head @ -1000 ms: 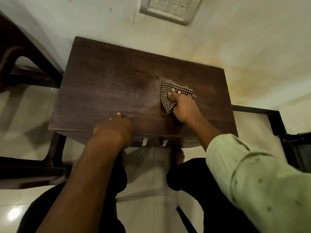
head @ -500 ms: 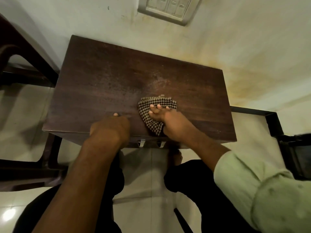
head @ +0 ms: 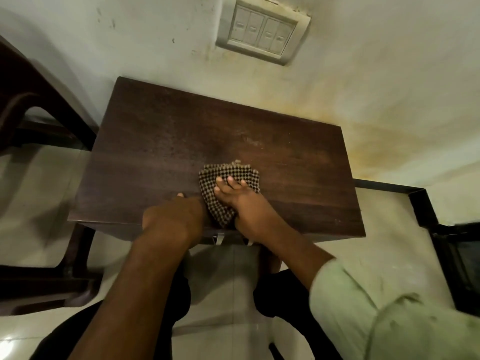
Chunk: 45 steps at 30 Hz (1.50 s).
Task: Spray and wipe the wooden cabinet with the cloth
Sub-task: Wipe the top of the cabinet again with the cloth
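Pressing the checked cloth (head: 233,172) flat with the right hand (head: 241,203), fingers straight and close together, on the top of the wooden cabinet (head: 181,141) near its front edge. Gripping that front edge with the left hand (head: 172,219), thumb tip up on the top, fingers curled down over the lip and out of sight, knuckles just beside the cloth. Standing against a stained wall (head: 389,87) beneath a four-rocker switch plate (head: 262,32), with a dark chair (head: 23,100) at the left.

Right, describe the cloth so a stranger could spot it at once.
Below the wall switch plate stands a dark wooden cabinet. Near the middle of its front edge, the right hand presses flat on a crumpled cloth. It is the only checked thing there, dark and pale squares against plain brown wood.
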Tool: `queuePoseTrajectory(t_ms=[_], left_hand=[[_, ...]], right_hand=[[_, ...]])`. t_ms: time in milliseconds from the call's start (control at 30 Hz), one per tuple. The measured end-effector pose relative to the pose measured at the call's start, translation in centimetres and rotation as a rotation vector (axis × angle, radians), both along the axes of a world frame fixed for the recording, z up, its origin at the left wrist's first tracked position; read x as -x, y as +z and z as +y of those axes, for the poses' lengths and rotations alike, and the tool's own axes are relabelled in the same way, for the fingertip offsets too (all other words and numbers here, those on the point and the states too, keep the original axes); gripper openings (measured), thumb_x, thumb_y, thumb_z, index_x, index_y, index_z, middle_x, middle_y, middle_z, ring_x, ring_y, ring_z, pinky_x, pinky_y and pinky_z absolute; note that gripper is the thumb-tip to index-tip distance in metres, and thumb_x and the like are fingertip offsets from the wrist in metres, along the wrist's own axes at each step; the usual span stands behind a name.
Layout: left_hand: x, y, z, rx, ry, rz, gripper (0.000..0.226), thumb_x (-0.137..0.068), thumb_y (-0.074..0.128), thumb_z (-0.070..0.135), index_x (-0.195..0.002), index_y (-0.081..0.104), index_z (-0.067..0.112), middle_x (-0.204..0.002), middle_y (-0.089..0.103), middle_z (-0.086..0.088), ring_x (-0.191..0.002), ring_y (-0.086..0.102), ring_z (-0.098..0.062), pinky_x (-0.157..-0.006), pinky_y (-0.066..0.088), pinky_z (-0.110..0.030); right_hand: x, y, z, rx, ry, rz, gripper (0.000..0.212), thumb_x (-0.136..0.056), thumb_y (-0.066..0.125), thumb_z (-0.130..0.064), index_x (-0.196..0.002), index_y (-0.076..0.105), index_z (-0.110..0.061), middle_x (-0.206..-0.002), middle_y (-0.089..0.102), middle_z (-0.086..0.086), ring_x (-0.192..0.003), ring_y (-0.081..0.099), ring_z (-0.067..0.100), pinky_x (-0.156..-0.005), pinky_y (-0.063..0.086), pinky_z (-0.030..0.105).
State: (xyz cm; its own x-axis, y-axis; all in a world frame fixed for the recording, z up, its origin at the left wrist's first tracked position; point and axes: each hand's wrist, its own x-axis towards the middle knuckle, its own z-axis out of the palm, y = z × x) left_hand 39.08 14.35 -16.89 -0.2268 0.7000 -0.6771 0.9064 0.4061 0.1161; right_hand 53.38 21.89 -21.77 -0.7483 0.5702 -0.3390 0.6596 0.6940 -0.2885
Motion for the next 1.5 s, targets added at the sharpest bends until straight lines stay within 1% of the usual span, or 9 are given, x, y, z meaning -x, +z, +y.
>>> queuePoseTrajectory(t_ms=[233, 433, 667, 800, 867, 933, 1200, 1367, 1500], left_hand=[[0.4, 0.0, -0.3, -0.013, -0.034, 0.020, 0.039, -0.098, 0.044, 0.022, -0.136, 0.043, 0.010, -0.140, 0.045, -0.011, -0.126, 0.047, -0.028, -0.105, 0.041, -0.040], [0.6, -0.1, 0.0, -0.027, 0.005, -0.026, 0.035, -0.098, 0.047, 0.017, -0.132, 0.048, 0.008, -0.138, 0.046, -0.011, -0.126, 0.047, -0.027, -0.107, 0.039, -0.039], [0.3, -0.4, 0.0, -0.061, 0.011, -0.028, 0.036, -0.098, 0.047, 0.026, -0.132, 0.050, 0.015, -0.136, 0.050, -0.010, -0.123, 0.050, -0.027, -0.102, 0.043, -0.041], [0.2, 0.0, -0.1, -0.025, 0.002, -0.054, 0.039, -0.094, 0.054, 0.025, -0.131, 0.050, 0.015, -0.139, 0.047, -0.008, -0.126, 0.047, -0.027, -0.104, 0.042, -0.043], [0.3, 0.1, -0.3, -0.028, 0.001, -0.049, 0.036, -0.093, 0.056, 0.023, -0.127, 0.050, 0.014, -0.133, 0.049, -0.008, -0.122, 0.049, -0.027, -0.102, 0.043, -0.043], [0.4, 0.1, -0.4, -0.025, -0.020, -0.033, 0.034, -0.092, 0.056, 0.023, -0.125, 0.051, 0.014, -0.130, 0.049, -0.008, -0.119, 0.050, -0.026, -0.101, 0.044, -0.043], [0.3, -0.9, 0.4, -0.024, -0.037, -0.015, 0.029, -0.093, 0.055, 0.027, -0.120, 0.056, 0.017, -0.123, 0.056, -0.007, -0.113, 0.054, -0.024, -0.096, 0.046, -0.039], [0.4, -1.2, 0.4, -0.048, -0.016, -0.033, 0.042, -0.093, 0.055, 0.035, -0.130, 0.054, 0.017, -0.133, 0.054, -0.008, -0.121, 0.052, -0.026, -0.101, 0.043, -0.038], [1.1, -1.6, -0.3, -0.065, 0.041, -0.102, 0.032, -0.097, 0.047, 0.023, -0.124, 0.059, 0.010, -0.127, 0.058, -0.011, -0.115, 0.056, -0.028, -0.101, 0.044, -0.038]], right_hand=[[-1.5, -0.1, 3.7, 0.001, -0.097, 0.033, 0.081, -0.075, 0.044, 0.017, -0.147, 0.034, -0.017, -0.158, 0.018, -0.003, -0.147, 0.009, 0.013, -0.114, -0.005, 0.020], [2.2, -0.6, 11.4, -0.054, -0.379, -0.098, 0.057, -0.093, 0.041, -0.008, -0.149, 0.031, -0.016, -0.153, 0.033, 0.009, -0.139, 0.034, 0.028, -0.116, 0.025, 0.034], [1.3, -0.6, -0.4, -0.031, -0.177, 0.037, 0.072, -0.083, 0.049, 0.005, -0.149, 0.025, -0.010, -0.160, 0.012, 0.008, -0.148, 0.007, 0.027, -0.120, 0.001, 0.038], [-2.6, -1.6, -5.4, -0.025, -0.087, 0.082, 0.058, -0.077, 0.051, -0.011, -0.134, 0.052, -0.002, -0.143, 0.046, 0.017, -0.133, 0.043, 0.036, -0.109, 0.028, 0.053], [-5.6, -2.0, -4.9, -0.049, -0.217, 0.096, 0.058, -0.077, 0.042, -0.013, -0.134, 0.052, -0.004, -0.143, 0.046, 0.011, -0.134, 0.041, 0.031, -0.111, 0.027, 0.046], [-8.6, -1.9, -4.0, -0.088, -0.415, 0.079, 0.063, -0.082, 0.044, -0.005, -0.145, 0.036, -0.013, -0.153, 0.023, -0.002, -0.146, 0.018, 0.022, -0.120, 0.006, 0.032], [-4.9, -1.9, -4.7, -0.193, -0.892, 0.030, 0.071, -0.086, 0.050, -0.004, -0.151, 0.021, -0.010, -0.160, 0.013, 0.009, -0.148, 0.009, 0.025, -0.121, 0.007, 0.039], [1.7, -3.3, -8.3, -0.170, -0.534, 0.098, 0.052, -0.073, 0.053, -0.014, -0.124, 0.062, -0.006, -0.133, 0.057, 0.015, -0.120, 0.056, 0.035, -0.101, 0.036, 0.054], [0.7, -2.8, -7.4, -0.060, -0.260, 0.120, 0.063, -0.071, 0.038, -0.026, -0.126, 0.060, -0.004, -0.135, 0.055, 0.015, -0.125, 0.052, 0.033, -0.105, 0.029, 0.054]])
